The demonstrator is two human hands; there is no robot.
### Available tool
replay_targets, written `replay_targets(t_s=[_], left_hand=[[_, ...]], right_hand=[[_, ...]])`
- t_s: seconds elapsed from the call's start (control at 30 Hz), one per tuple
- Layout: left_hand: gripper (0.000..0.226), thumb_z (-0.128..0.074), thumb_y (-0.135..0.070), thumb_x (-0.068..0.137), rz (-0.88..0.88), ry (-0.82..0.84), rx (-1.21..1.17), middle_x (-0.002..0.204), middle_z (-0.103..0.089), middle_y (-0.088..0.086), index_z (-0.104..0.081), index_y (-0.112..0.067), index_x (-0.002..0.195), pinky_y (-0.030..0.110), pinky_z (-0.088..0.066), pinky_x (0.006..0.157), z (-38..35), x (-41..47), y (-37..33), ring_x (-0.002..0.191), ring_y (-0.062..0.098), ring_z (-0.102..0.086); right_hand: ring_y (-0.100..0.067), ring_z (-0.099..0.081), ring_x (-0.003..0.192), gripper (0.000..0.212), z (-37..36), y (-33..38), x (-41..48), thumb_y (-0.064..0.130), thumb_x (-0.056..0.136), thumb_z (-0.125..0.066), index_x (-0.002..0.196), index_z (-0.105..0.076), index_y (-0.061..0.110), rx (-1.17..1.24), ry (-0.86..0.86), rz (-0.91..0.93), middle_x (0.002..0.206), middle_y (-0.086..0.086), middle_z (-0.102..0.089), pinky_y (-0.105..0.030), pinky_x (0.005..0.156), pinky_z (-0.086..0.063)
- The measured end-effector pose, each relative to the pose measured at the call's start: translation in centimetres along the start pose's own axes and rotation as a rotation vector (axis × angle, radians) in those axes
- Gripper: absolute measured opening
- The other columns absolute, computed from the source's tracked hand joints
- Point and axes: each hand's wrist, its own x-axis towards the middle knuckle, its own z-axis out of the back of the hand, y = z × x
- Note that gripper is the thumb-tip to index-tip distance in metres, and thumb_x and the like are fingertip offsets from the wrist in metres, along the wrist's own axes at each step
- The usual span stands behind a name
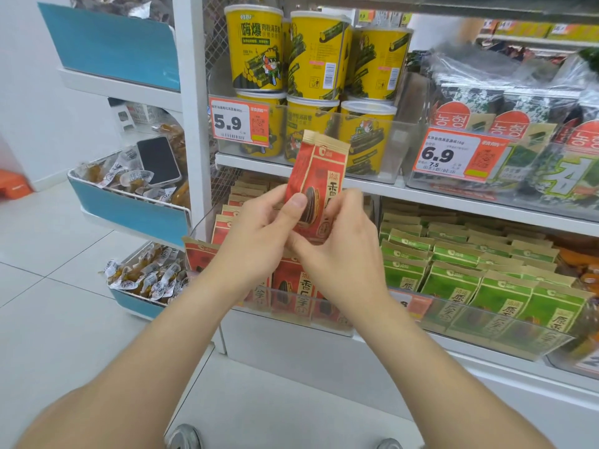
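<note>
Shelf (389, 189) backdrop; red packet (319, 170) upright, top up, in left hand (256, 234), right hand (343, 251)

Packet (321, 170) before cans (256, 50); phone (158, 160) left, seemingly on snacks (129, 180).

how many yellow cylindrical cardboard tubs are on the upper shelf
6 yellow cylindrical tubs: top row left, middle, right; bottom row, inside the clear plastic bin, left, middle, right. More may be hidden behind.

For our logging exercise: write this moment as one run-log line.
left hand: pinches red packet | right hand: holds same packet | packet: upright, above bin of like packets
</note>
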Motion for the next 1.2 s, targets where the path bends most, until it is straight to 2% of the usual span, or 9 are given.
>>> replay_targets(t_s=[0.17, 0.27, 0.33, 0.43, 0.57, 0.8, 0.93, 1.1, 1.2], left_hand=[[0.038, -0.039, -0.027, 0.118, 0.044, -0.046, 0.116, 0.108, -0.082, -0.008, -0.077, -0.025, 0.123, 0.031, -0.06, 0.091, 1.0, -0.3, -0.1, 0.105, 0.011, -0.077], [0.038, -0.041, -0.025, 0.118, 0.079, -0.051, 0.176, 0.096, -0.082, -0.01, -0.078, -0.026, 0.113, 0.016, -0.056, 0.073, 1.3, -0.3, -0.1, 0.09, 0.005, -0.078], [0.035, -0.043, -0.025, 0.117, 0.037, -0.048, 0.285, 0.091, -0.08, -0.009, -0.077, -0.025, 0.106, 0.016, -0.054, 0.065, 1.2, -0.3, 0.1, 0.083, 0.006, -0.075], [0.033, -0.045, -0.03, 0.116, -0.065, -0.007, 0.464, 0.087, -0.075, -0.007, -0.073, -0.025, 0.1, 0.032, -0.053, 0.075, 1.2, -0.3, 0.4, 0.085, 0.009, -0.07], [0.025, -0.055, -0.036, 0.112, -0.077, 0.028, 0.398, 0.099, -0.079, -0.012, -0.078, -0.027, 0.111, 0.037, -0.059, 0.083, 1.9, 0.1, -0.2, 0.095, 0.006, -0.074], [0.015, -0.079, -0.021, 0.094, 0.184, -0.102, -0.068, 0.09, -0.083, 0.008, -0.081, -0.017, 0.109, 0.035, -0.068, 0.073, 2.8, -0.1, -1.1, 0.084, 0.024, -0.082], [0.014, -0.08, -0.017, 0.093, 0.182, -0.128, -0.048, 0.091, -0.083, 0.011, -0.082, -0.013, 0.107, 0.04, -0.067, 0.077, 3.1, 0.1, -0.6, 0.087, 0.028, -0.082], [0.015, -0.079, -0.015, 0.095, 0.197, -0.229, -0.093, 0.095, -0.083, 0.012, -0.081, -0.012, 0.11, 0.053, -0.067, 0.085, 3.8, 0.6, 0.0, 0.092, 0.031, -0.082], [0.014, -0.076, -0.018, 0.099, 0.174, -0.306, -0.065, 0.098, -0.084, 0.007, -0.08, -0.017, 0.113, 0.056, -0.064, 0.092, 5.0, 1.2, 0.6, 0.097, 0.029, -0.081]], right_hand=[[-0.008, -0.076, 0.085, 0.1, 0.8, 0.1, 0.7, 0.054, 0.079, -0.09, 0.149, -0.02, 0.036, 0.135, 0.02, -0.094, 0.089, 0.012, -0.078, -0.039, 0.081, -0.061], [-0.007, -0.075, 0.091, 0.093, 1.8, -0.1, 1.2, 0.037, 0.09, -0.084, 0.158, -0.02, 0.039, 0.29, -0.042, -0.079, 0.093, 0.015, -0.075, -0.039, 0.088, -0.059], [-0.01, -0.071, 0.1, 0.071, 2.3, -0.4, 1.7, 0.034, 0.092, -0.081, 0.15, -0.04, 0.041, 0.307, -0.062, -0.031, 0.103, 0.01, -0.069, -0.043, 0.092, -0.059], [-0.014, -0.073, 0.092, 0.017, 2.8, -0.4, 2.3, 0.041, 0.092, -0.083, 0.103, -0.074, 0.03, 0.291, 0.01, -0.103, 0.096, 0.003, -0.075, -0.046, 0.088, -0.061], [-0.024, -0.078, 0.075, 0.015, 3.4, -0.2, 2.4, 0.026, 0.093, -0.085, 0.084, -0.078, 0.016, 0.615, 0.024, -0.33, 0.081, -0.006, -0.08, -0.044, 0.076, -0.065], [-0.026, -0.061, 0.072, 0.024, 3.0, -0.3, 3.1, 0.03, 0.092, -0.083, 0.077, -0.068, 0.018, 0.887, -0.141, -0.612, 0.079, -0.013, -0.065, -0.039, 0.071, -0.053], [-0.023, -0.065, 0.064, 0.035, 2.5, -0.1, 3.1, 0.037, 0.093, -0.083, 0.07, -0.064, 0.019, 0.904, -0.126, -0.678, 0.071, -0.009, -0.067, -0.032, 0.061, -0.059], [-0.022, -0.074, 0.083, 0.039, 1.6, -0.3, 3.1, 0.043, 0.098, -0.077, 0.095, -0.074, 0.004, 0.797, -0.013, -0.523, 0.092, -0.01, -0.077, -0.047, 0.082, -0.066], [-0.017, -0.08, 0.093, 0.011, 1.1, -0.1, 3.2, 0.024, 0.099, -0.079, 0.109, -0.077, 0.018, 0.573, 0.076, -0.34, 0.099, 0.001, -0.083, -0.049, 0.087, -0.067]])
